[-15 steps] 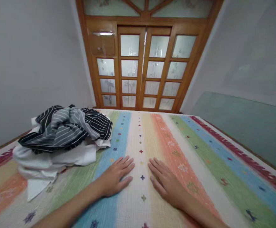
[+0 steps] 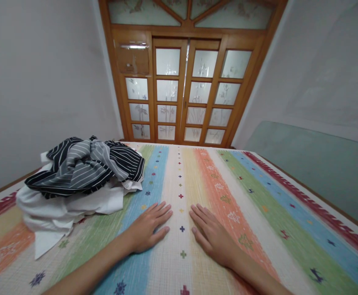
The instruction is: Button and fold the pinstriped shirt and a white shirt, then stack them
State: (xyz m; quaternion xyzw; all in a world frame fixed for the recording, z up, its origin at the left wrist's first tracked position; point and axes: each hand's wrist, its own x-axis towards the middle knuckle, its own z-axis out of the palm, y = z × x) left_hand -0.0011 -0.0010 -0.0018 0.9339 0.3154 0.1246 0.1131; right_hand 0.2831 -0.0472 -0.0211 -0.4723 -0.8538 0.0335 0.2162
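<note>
My left hand (image 2: pixel 149 227) lies flat on the striped, patterned cloth (image 2: pixel 181 241), palm down and fingers stretched out, over a blue stripe. On the yellow and orange stripes rests my right hand (image 2: pixel 211 233), also flat with its fingers extended. A strip of white cloth with small crosses shows between them. Neither hand holds anything. To the left of my left hand, apart from it, is a crumpled heap of clothes: a black and grey striped garment (image 2: pixel 89 168) on top of a white garment (image 2: pixel 95 203).
Wooden doors (image 2: pixel 183 90) with frosted glass panes stand beyond the far edge of the cloth. Plain walls rise on both sides. A pale green board-like panel (image 2: pixel 317 164) runs along the right side.
My head view has tilted up slightly. Both hands stay flat on the cloth, and the heap of clothes has not moved.
</note>
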